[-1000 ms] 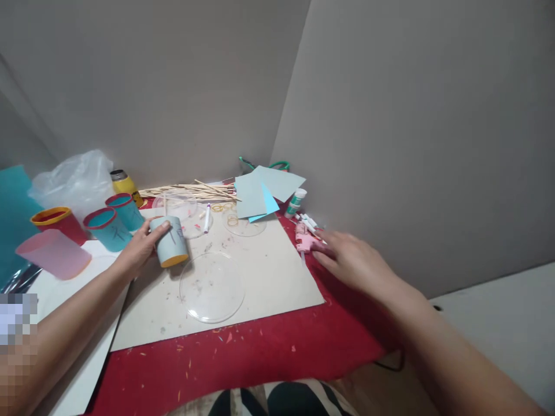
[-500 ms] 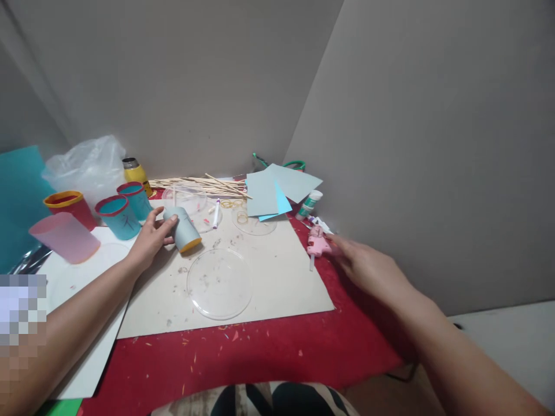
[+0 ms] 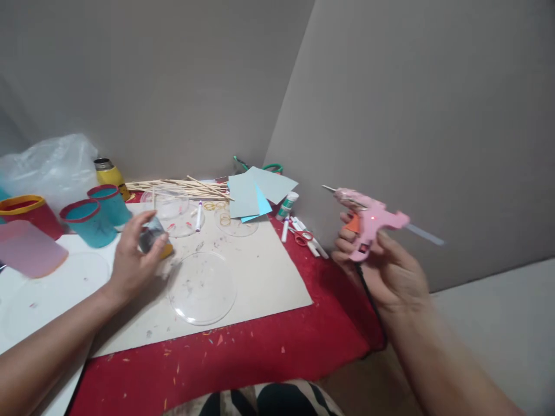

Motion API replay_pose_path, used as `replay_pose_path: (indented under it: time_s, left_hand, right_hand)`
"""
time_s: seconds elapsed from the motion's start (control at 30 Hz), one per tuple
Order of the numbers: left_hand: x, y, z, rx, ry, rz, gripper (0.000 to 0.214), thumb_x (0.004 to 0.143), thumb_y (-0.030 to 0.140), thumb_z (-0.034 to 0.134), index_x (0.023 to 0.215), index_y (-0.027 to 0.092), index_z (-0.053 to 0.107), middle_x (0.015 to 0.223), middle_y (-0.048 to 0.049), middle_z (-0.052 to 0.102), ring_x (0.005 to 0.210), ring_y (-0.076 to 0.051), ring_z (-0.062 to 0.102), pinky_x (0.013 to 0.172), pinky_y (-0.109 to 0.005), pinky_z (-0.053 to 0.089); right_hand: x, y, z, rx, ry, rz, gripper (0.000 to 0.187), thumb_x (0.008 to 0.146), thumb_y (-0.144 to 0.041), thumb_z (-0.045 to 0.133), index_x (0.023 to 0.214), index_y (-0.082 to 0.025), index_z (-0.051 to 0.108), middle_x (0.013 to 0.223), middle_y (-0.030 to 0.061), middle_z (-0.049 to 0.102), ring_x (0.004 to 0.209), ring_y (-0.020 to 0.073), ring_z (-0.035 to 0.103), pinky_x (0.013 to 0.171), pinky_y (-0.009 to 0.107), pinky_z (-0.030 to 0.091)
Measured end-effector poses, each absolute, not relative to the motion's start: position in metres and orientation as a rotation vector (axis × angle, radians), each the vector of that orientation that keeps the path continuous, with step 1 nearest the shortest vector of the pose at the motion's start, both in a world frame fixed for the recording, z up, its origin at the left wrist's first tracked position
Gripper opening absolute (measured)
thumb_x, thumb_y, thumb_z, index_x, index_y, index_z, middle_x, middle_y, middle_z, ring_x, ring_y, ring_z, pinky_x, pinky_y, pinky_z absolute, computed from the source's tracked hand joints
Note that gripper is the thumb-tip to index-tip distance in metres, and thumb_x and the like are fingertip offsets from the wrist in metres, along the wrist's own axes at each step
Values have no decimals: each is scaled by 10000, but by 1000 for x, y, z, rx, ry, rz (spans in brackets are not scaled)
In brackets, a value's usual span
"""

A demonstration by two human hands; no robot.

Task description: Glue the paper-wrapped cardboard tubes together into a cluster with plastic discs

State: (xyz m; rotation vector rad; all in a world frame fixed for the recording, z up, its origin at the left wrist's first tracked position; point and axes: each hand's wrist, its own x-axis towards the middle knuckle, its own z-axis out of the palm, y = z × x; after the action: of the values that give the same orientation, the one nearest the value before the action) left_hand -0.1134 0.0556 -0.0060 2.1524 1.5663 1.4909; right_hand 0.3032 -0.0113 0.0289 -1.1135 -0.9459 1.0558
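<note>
My right hand (image 3: 384, 271) grips a pink hot glue gun (image 3: 368, 219) in the air to the right of the table. Its metal nozzle points left, a red light glows on its side, and a clear glue stick juts from its back. A black cord hangs below the handle. My left hand (image 3: 134, 248) is curled around a grey-blue paper cylinder (image 3: 150, 232) with a yellow-orange end, lying on the cream sheet (image 3: 269, 277). My fingers hide part of that cylinder. Just to the right of it lies a clear round plastic disc (image 3: 202, 289).
Blue cups with red rims (image 3: 89, 225), a red cup (image 3: 37, 215) and a pink cylinder (image 3: 30, 249) stand or lie left. Thin sticks (image 3: 177, 188), grey-blue paper (image 3: 245, 196) and a yellow bottle (image 3: 110, 176) are behind. Red scissors (image 3: 300, 237) and markers (image 3: 318, 247) lie right.
My right hand has lifted the glue gun off the table's right side and turned it nozzle-left. My left hand stays at the paper cylinder, now covering more of it. The view has shifted right.
</note>
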Motion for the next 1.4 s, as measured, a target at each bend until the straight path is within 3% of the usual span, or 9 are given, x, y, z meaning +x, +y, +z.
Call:
replay_pose_path:
  time_s: [0.17, 0.3, 0.4, 0.5, 0.67, 0.87, 1.07, 1.23, 1.4]
  left_hand:
    - [-101, 41, -16, 2503, 1212, 1040, 242, 975, 283, 512, 1153, 192, 648, 1077, -99, 746, 965, -224, 707, 874, -392, 573]
    - [-101, 45, -23, 2559, 1267, 608, 313, 945, 302, 520, 1194, 157, 644, 1160, -163, 724, 1049, -305, 679, 879, -466, 556]
    - [-101, 48, -25, 2497, 1305, 475, 325, 926, 308, 529, 1187, 155, 648, 1147, -170, 714, 1025, -312, 669, 857, -461, 545]
    - [-101, 46, -25, 2413, 1330, 475, 310, 914, 279, 522, 1174, 176, 656, 1115, -154, 707, 952, -269, 669, 828, -412, 531]
    - [-97, 43, -24, 2321, 1363, 486, 280, 910, 249, 496, 1111, 176, 678, 1076, -162, 701, 952, -273, 662, 827, -408, 508]
    - [-95, 44, -21, 2260, 1443, 532, 273, 927, 262, 465, 1058, 192, 694, 1003, -142, 727, 918, -264, 667, 804, -400, 498]
    - [-96, 44, -19, 2124, 1475, 569, 271, 840, 234, 540, 1052, 187, 702, 812, -90, 703, 667, -195, 591, 649, -356, 456]
    - [-96, 43, -19, 1944, 1361, 540, 232, 846, 260, 538, 1014, 182, 677, 709, -32, 648, 582, -143, 523, 560, -299, 403]
    - [-93, 41, -18, 1948, 1336, 511, 236, 850, 256, 539, 1020, 171, 679, 706, -15, 636, 579, -128, 508, 558, -282, 395]
  right_hand:
    - [267, -12, 32, -1020, -800, 1415, 288, 658, -494, 882, 769, -272, 736, 610, -36, 554, 448, 70, 395, 394, 198, 424]
    - [233, -6, 27, -1036, -822, 1494, 362, 565, -503, 943, 665, -232, 725, 724, 8, 706, 533, 96, 568, 471, 201, 536]
    - [206, -1, 19, -1127, -729, 1548, 357, 567, -420, 959, 781, -220, 755, 846, 51, 777, 714, 168, 708, 635, 258, 642]
    - [185, -1, 9, -1267, -601, 1593, 298, 714, -329, 878, 960, -209, 759, 1008, 99, 798, 918, 238, 754, 747, 341, 675]
    - [174, -7, -3, -1375, -503, 1651, 127, 860, -276, 746, 973, -216, 753, 1113, 120, 790, 1135, 277, 719, 837, 364, 667]
    - [174, 1, -1, -1363, -440, 1664, 182, 884, -265, 704, 1056, -214, 732, 1102, 137, 793, 1115, 278, 732, 802, 339, 671]
    - [176, 14, -8, -1305, -417, 1684, 188, 893, -270, 679, 1074, -226, 701, 1111, 135, 791, 1115, 268, 732, 804, 344, 664]
    - [180, 16, -20, -1218, -492, 1728, 173, 862, -339, 734, 1006, -245, 714, 1137, 105, 788, 1123, 267, 729, 846, 365, 656]
    - [181, 13, -23, -1161, -582, 1760, 330, 773, -403, 828, 1037, -229, 736, 1184, 116, 772, 1131, 298, 722, 868, 395, 652]
